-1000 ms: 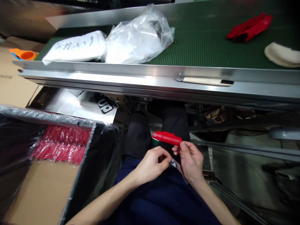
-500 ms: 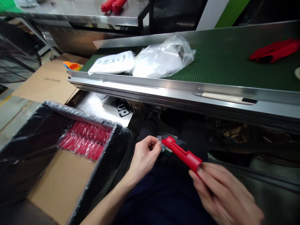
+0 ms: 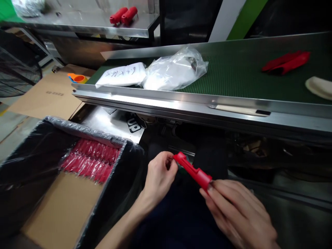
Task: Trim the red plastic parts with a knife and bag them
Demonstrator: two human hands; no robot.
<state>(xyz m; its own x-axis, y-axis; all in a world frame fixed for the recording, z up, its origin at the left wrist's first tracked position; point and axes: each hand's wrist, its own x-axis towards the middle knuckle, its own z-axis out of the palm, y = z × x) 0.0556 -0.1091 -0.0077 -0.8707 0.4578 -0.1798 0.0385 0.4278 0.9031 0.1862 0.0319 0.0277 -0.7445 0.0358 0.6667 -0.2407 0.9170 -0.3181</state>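
Observation:
A red plastic tube-shaped part (image 3: 192,169) with a cut-out side is held slantwise above my lap. My right hand (image 3: 238,207) is closed round its wider lower end. The fingers of my left hand (image 3: 161,174) are pinched together at the part's narrow tip, and the exact contact there is partly hidden. To the left stands a carton lined with dark plastic film (image 3: 123,155). Two rows of red parts in clear wrapping (image 3: 88,160) lie inside it, along its far end, on a cardboard sheet (image 3: 64,204).
A green conveyor belt (image 3: 233,79) crosses ahead, bearing white plastic bags (image 3: 171,72), more red parts (image 3: 286,63) and a pale object (image 3: 320,86). On its metal edge lies a pale-handled tool (image 3: 240,110). Two red parts (image 3: 123,15) rest on the steel table behind.
Clear film seen between my left fingers and the part's tip no longer shows. Both hands and the part appear slightly further left, and the view has shifted a little.

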